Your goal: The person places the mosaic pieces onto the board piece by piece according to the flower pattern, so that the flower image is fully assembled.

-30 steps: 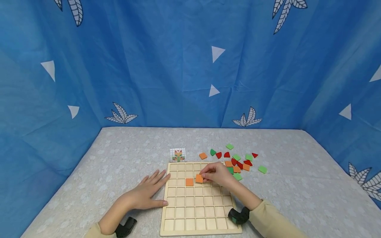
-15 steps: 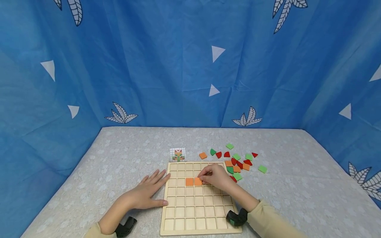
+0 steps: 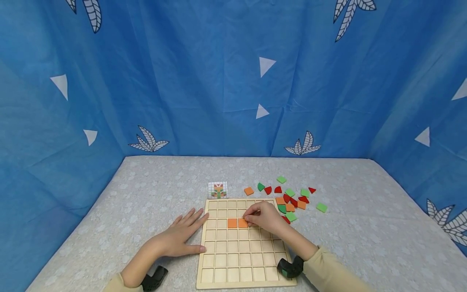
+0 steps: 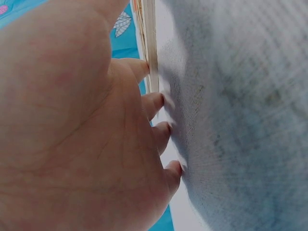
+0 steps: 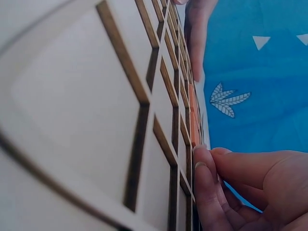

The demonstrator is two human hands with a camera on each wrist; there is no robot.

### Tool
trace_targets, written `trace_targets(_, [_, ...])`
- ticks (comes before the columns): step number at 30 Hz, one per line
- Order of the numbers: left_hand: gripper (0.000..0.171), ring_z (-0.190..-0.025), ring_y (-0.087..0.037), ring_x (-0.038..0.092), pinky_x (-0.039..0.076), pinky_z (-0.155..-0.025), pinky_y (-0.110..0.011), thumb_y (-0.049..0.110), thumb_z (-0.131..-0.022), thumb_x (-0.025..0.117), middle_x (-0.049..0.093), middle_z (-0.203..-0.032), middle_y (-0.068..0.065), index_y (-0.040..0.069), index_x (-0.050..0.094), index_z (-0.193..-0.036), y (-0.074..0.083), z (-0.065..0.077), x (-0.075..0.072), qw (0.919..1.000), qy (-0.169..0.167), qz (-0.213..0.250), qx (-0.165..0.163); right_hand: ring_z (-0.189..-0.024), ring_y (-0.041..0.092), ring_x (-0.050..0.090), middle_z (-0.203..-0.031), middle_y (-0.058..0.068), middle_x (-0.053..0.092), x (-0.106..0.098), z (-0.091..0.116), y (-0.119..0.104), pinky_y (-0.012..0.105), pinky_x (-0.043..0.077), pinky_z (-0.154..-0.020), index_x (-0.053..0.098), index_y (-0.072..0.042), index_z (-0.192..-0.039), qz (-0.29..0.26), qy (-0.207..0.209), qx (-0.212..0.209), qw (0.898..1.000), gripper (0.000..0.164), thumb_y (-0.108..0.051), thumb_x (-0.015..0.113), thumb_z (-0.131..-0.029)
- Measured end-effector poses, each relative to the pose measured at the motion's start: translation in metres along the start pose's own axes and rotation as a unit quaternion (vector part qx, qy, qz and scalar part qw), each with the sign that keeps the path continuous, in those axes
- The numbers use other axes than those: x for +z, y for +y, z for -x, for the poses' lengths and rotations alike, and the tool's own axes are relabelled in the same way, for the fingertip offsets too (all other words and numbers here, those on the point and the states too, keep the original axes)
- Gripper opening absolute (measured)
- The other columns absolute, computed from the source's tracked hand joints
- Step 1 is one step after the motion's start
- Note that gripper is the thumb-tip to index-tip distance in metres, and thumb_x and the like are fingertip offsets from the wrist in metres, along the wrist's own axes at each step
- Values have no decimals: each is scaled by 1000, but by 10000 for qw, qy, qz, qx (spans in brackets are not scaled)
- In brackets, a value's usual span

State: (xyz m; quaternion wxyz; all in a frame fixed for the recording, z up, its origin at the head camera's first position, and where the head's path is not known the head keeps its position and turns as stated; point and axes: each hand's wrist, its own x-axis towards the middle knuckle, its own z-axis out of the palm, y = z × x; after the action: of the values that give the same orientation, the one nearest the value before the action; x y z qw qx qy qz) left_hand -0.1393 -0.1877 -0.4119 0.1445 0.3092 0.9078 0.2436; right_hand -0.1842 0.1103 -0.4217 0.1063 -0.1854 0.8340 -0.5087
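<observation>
A pale wooden grid board [image 3: 246, 284] lies on the table. Two orange square tiles sit side by side in its third row, a left tile [image 3: 232, 223] and a right tile [image 3: 241, 223]. My right hand [image 3: 263, 216] has thumb and fingertips together at the right tile's right edge; its fingers partly cover that tile. The right wrist view shows these fingertips [image 5: 201, 163] low against the grid, beside the orange strip of tiles [image 5: 193, 115]. My left hand [image 3: 178, 238] lies spread at the board's left edge, with thumb and a fingertip touching the rim.
Beyond the board lies a small pattern card [image 3: 217, 190]. Loose orange, green and red pieces are scattered at the back right, among them an orange square [image 3: 249, 191], a light green square [image 3: 322, 207] and a red piece [image 3: 312, 190]. A blue curtain [image 3: 219, 101] surrounds the table.
The right hand has lowered the orange tile, moving it slightly left, from a tilted hold into the cell beside the first. Over the last half second, hardly anything moves. The left hand stays put.
</observation>
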Motion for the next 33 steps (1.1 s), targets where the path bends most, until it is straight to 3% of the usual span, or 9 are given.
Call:
trace_targets(6, [87,-138,-38,3,5,-103,-63,57,-86,56,10,-153,-16,11,21,-150,-1,0,1,10000,13,-7,-1,-66,18,65,-76,4,65,-7,3,-6,28,53,-61,72,0,-86,-79,55,89,9999,8,-6,67,-87])
trace_targets(12, [87,-138,-38,4,5,-103,-63,57,-86,56,11,-153,-16,11,22,-150,-1,0,2,10000,48,-58,2,-74,26,66,-83,11,66,-36,7,-7,34,54,-68,69,6,-95,-471,433,405,9971,16,-8,66,-88])
trace_targets(18, [87,-138,-38,4,6,-103,-63,57,-85,57,11,-153,-16,11,23,-150,-1,0,1,10000,62,-59,0,-75,27,63,-88,18,66,-75,18,7,37,54,-70,65,10,-105,-524,864,603,9931,26,-11,65,-90])
trace_targets(23, [86,-138,-38,4,5,-103,-63,57,-86,57,11,-153,-16,11,23,-150,-1,1,1,10000,54,-51,1,-74,25,63,-90,19,66,-99,29,26,33,54,-68,63,11,-110,-519,974,728,9912,28,-9,62,-92])
trace_targets(33, [86,-138,-38,3,5,-103,-63,57,-86,56,10,-153,-16,10,22,-150,0,1,0,10000,26,-27,-13,-63,16,50,-85,7,64,-111,37,47,25,45,-55,65,9,-109,-374,1131,1096,9868,26,-10,61,-92])
